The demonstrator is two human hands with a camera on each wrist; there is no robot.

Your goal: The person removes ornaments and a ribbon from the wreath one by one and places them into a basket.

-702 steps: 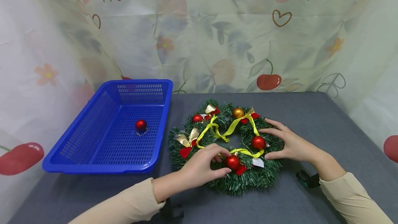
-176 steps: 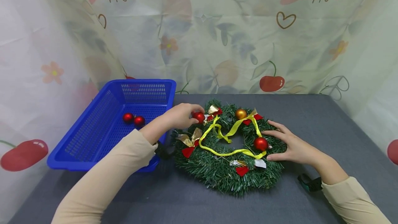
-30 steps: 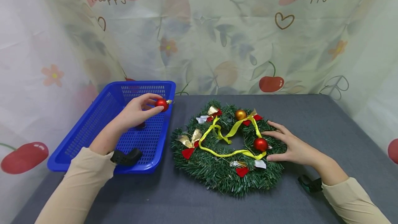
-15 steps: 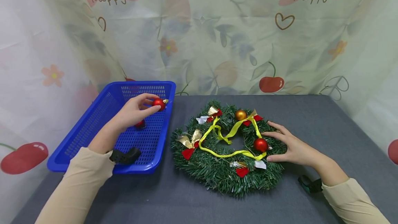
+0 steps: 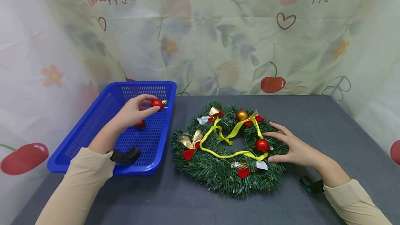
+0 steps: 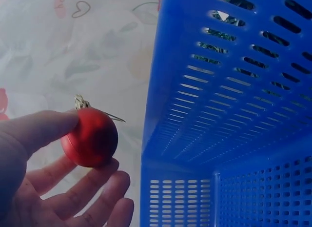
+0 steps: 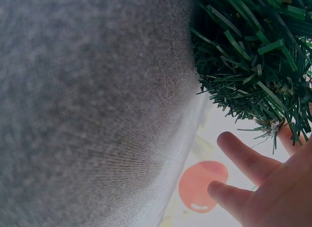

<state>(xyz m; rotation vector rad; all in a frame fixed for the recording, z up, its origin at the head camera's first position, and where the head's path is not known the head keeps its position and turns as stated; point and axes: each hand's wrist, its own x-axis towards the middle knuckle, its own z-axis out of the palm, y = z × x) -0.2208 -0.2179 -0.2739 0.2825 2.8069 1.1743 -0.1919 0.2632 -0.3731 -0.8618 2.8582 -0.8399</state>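
In the head view my left hand [image 5: 135, 109] is over the blue basket [image 5: 171, 121], pinching a red Christmas ball [image 5: 157, 105] between thumb and fingers. The left wrist view shows that ball [image 6: 92, 139] with its gold cap and a hook. Another red ball [image 5: 140, 124] lies on the basket floor, partly hidden by the hand. My right hand [image 5: 292, 145] rests at the right edge of a green wreath [image 5: 212, 176], fingers spread and fairly straight. On the wreath are a yellow ribbon [image 5: 232, 154], a red ball [image 5: 261, 145] and a gold ball [image 5: 242, 115].
Gold-and-red bows [image 5: 190, 143] and small white tags [image 5: 261, 165] sit on the wreath. A grey cloth [image 5: 187, 197] covers the table. Behind hangs a printed curtain [image 5: 200, 37]. The basket's raised rim stands left of the wreath.
Earlier the left hand took red balls off the wreath's front and then its upper left. Over the last second the held ball has shifted slightly left above the basket. The right hand stays put.
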